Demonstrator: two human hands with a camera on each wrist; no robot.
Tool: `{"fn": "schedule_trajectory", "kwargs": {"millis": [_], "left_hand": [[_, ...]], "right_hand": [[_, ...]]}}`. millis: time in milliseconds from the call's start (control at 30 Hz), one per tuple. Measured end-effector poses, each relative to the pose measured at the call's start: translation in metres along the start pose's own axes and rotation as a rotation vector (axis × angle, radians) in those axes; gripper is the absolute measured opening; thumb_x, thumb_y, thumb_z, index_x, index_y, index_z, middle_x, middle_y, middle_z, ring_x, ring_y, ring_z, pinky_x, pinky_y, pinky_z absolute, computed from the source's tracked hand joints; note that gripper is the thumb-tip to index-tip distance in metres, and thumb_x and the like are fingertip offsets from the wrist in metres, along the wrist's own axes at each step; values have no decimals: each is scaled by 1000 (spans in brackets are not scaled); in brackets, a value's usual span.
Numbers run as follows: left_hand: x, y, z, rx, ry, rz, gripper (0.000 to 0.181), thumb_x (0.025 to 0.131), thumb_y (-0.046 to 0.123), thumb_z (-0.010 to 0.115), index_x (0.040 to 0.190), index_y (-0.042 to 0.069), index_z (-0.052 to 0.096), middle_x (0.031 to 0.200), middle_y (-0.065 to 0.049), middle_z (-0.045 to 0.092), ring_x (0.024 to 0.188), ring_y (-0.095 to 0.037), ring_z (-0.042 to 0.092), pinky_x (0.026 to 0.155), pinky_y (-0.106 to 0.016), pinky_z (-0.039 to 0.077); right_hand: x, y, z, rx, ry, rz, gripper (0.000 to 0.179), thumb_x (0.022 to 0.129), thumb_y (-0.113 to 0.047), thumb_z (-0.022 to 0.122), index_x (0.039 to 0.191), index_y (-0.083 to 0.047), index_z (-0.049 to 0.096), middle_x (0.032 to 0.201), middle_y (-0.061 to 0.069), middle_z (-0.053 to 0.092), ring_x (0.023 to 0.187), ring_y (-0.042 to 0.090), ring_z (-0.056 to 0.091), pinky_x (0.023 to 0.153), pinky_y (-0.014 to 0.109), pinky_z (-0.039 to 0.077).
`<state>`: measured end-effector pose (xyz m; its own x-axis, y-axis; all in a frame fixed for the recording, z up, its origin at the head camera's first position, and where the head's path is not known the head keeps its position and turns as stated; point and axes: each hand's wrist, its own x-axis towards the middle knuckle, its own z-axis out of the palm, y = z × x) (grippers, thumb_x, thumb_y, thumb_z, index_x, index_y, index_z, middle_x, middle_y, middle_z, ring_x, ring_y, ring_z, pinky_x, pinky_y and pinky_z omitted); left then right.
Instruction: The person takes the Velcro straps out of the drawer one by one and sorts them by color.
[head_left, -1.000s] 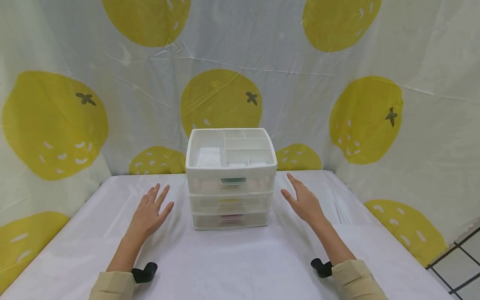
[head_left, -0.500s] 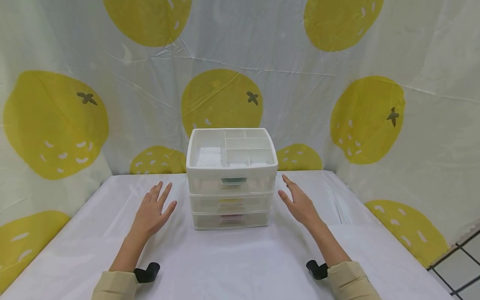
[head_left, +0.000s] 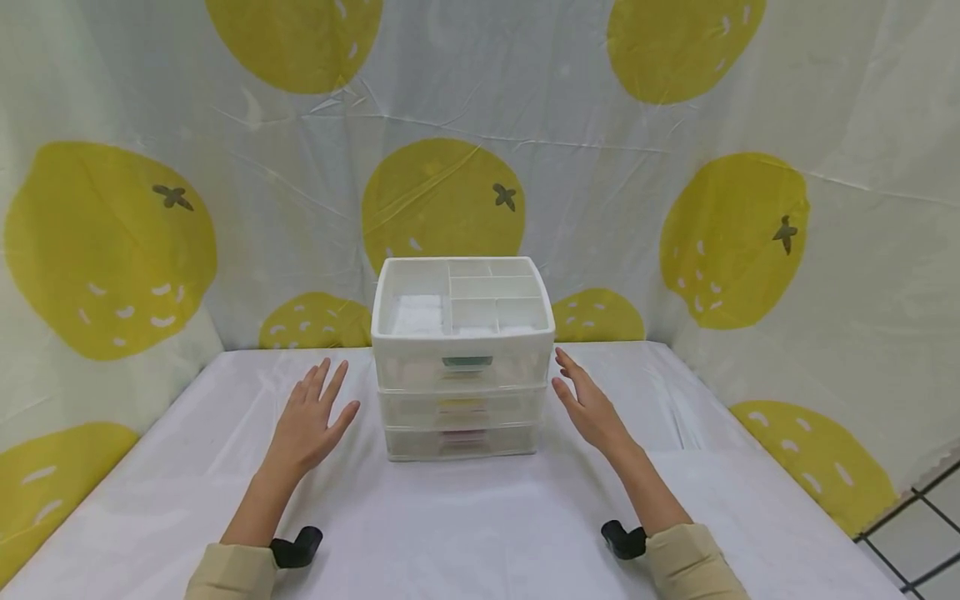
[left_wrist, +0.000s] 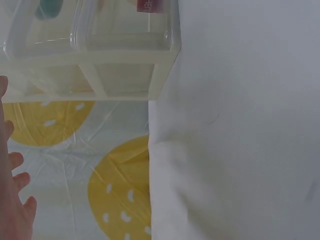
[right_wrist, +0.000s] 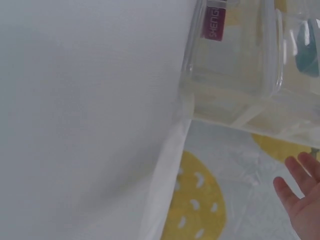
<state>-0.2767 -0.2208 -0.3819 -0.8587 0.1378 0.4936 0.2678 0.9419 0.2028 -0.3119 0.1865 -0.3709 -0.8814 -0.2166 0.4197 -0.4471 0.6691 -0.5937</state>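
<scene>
White plastic frames a small chest (head_left: pixel 420 408) of three clear drawers, which stands upright on the white-covered surface (head_left: pixel 457 525), between the two hands. Its top is a divided tray (head_left: pixel 408 287), and all its drawers are pushed in. On one side, near it but apart, the left hand (head_left: pixel 303 429) is spread, thumb held away from the fingers. Just beside the opposite side, the right hand (head_left: pixel 592 412) reaches out with its fingers extended and thumb apart. Behind hangs a lemon-printed cloth (head_left: pixel 585 208).
</scene>
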Motion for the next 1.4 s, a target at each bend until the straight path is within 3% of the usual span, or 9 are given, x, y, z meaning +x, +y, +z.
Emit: {"fn": "schedule_trajectory", "kwargs": {"millis": [533,800,1033,1233,1400], "left_hand": [[3,10,-2,16,39,38,68,90,45,45,144,12,22,148,-21,19,135,-40,17,109,-58,16],[5,15,-4,9,121,68,69,90,46,44,145,12,20,148,-21,18,134,-40,19,106,-57,23],[7,25,-9,-18,231,161,68,93,53,33,143,8,26,146,-22,25,133,-39,24,104,-54,29],[9,34,-11,-14,305,215,74,91,61,17,141,8,29,145,-22,26,132,-38,25,102,-54,32],[8,41,-13,6,354,230,76,91,62,12,140,8,30,143,-22,29,131,-38,27,101,-54,33]], "right_hand": [[6,-7,8,179,2,5,49,99,-26,31,144,-8,22,144,17,34,125,37,41,101,53,35],[12,-9,13,237,19,-10,48,99,-27,31,143,-10,25,143,17,35,124,38,43,104,54,31],[13,-13,16,227,23,38,52,98,-34,30,143,-9,25,145,16,32,133,36,30,107,54,26],[11,-13,18,237,13,59,54,98,-39,27,144,-11,23,146,15,31,133,37,30,105,55,28],[10,-9,22,269,-1,78,53,99,-38,25,144,-12,23,145,15,33,129,35,37,101,51,37]]}}
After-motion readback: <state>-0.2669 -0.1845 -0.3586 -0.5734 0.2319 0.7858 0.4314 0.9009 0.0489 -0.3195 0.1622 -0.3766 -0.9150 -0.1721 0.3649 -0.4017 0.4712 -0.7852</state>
